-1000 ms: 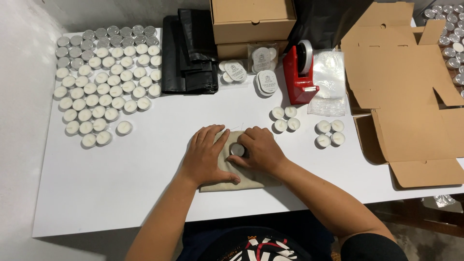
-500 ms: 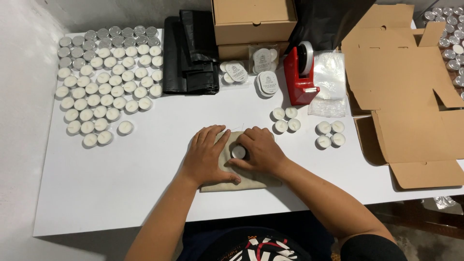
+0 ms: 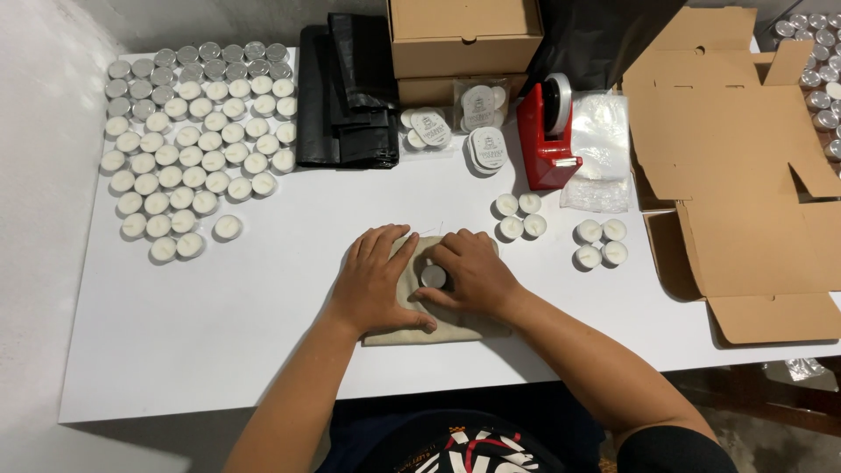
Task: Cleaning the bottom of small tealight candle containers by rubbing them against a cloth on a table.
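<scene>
I see both hands low on the white worktop (image 3: 219,324), working over a beige cloth (image 3: 412,328) that lies flat near the front edge. The left hand (image 3: 377,285) rests palm-down on the cloth, fingers spread and flat, gripping nothing. The right hand (image 3: 473,276) is curled around a small tealight (image 3: 434,277), which sits metal side up on the cloth; the fingers wrap its rim and the thumb comes in from below, so that hand is closed on it. The two hands sit just beside each other, almost touching at the tealight.

To the left, well apart from the hands, I see a large block of tealights (image 3: 188,140) laid out in rows, white ones toward me and silvery ones at the back. Right of the hands there are two small groups of four white tealights, one (image 3: 519,215) nearer the hands and one (image 3: 601,243) farther right. Behind them stands a red tape dispenser (image 3: 547,131), beside a stack of clear plastic bags (image 3: 600,149). Further back I make out folded black bags (image 3: 346,96), closed cardboard boxes (image 3: 464,39) and a few packed tealight sets (image 3: 464,127). A flattened cardboard box (image 3: 736,166) lies open on the right.
</scene>
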